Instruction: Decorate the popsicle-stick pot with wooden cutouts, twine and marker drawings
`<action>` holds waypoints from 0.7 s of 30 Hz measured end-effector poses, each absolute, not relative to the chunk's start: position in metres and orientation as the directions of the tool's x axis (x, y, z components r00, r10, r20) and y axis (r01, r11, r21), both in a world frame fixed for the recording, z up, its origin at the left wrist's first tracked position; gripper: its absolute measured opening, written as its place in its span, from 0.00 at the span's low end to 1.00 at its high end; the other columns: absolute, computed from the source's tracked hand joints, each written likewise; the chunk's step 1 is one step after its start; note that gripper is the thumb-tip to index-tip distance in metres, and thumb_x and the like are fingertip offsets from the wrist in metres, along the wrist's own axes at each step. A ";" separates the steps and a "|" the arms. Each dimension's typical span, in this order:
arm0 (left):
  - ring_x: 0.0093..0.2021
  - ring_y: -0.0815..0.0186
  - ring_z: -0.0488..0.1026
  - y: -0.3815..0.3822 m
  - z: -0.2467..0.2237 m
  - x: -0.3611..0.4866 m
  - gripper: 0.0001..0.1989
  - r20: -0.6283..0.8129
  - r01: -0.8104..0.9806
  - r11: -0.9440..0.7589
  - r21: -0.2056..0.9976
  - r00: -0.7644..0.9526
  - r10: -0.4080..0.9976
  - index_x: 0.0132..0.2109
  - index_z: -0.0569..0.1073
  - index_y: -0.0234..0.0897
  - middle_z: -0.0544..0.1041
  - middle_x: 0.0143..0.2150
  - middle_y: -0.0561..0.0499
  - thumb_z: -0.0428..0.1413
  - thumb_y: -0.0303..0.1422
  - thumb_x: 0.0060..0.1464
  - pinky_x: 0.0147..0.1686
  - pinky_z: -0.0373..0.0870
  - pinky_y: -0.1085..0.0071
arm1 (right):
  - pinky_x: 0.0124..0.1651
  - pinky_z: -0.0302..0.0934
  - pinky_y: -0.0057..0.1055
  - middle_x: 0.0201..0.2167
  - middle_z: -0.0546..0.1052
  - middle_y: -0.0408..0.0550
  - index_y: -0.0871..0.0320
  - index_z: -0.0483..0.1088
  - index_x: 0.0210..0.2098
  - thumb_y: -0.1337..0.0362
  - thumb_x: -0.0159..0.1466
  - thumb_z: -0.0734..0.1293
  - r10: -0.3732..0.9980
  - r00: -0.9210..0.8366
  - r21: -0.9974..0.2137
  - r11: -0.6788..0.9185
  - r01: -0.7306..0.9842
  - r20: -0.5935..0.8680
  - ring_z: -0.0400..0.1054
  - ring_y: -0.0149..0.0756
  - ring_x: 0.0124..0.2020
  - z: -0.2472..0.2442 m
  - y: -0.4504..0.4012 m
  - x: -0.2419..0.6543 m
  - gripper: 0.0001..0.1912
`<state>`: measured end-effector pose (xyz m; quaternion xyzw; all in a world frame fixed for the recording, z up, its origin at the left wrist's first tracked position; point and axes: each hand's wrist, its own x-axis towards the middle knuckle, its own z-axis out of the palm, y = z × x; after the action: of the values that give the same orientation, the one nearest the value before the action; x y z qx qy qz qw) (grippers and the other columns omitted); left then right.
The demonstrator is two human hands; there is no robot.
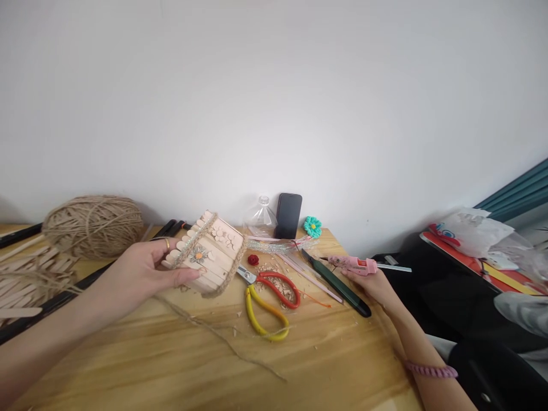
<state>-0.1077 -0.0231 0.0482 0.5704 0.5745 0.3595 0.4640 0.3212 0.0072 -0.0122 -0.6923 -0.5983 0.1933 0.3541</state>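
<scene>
My left hand (165,265) grips a small craft container made of wooden sticks (214,265), tilted above the table. Twine trims its edges, and a grey flower with an orange middle and pale wooden shapes decorate its side. At the right edge of the table my right hand (370,285) is closed around a pink glue gun (355,264), whose nozzle points left and whose glue stick juts out behind. A dark green utility knife (338,285) lies just left of that hand. Between the hands are scissors (272,302) with red and yellow handles and a small red rose (253,260).
A big ball of twine (94,225) and many loose wooden sticks (25,285) occupy the left. Against the wall stand a clear bottle top (262,220), a phone (288,216) and a teal flower (312,226). Wood shavings (272,279) surround the scissors. Plastic bags (466,228) sit at far right.
</scene>
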 end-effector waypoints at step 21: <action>0.43 0.62 0.75 -0.025 0.053 -0.113 0.15 -0.098 0.271 0.046 0.962 0.182 0.978 0.40 0.74 0.32 0.81 0.40 0.52 0.62 0.35 0.45 0.45 0.69 0.71 | 0.28 0.62 0.30 0.28 0.78 0.46 0.54 0.72 0.31 0.54 0.61 0.62 0.998 -0.006 -0.522 0.035 0.852 0.058 0.70 0.37 0.27 -0.011 -0.100 0.226 0.12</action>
<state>-0.1126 -0.0250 0.0525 0.5901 0.5292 0.3589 0.4929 0.2256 -0.0999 -0.0110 -0.6726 -0.6879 0.1730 0.2110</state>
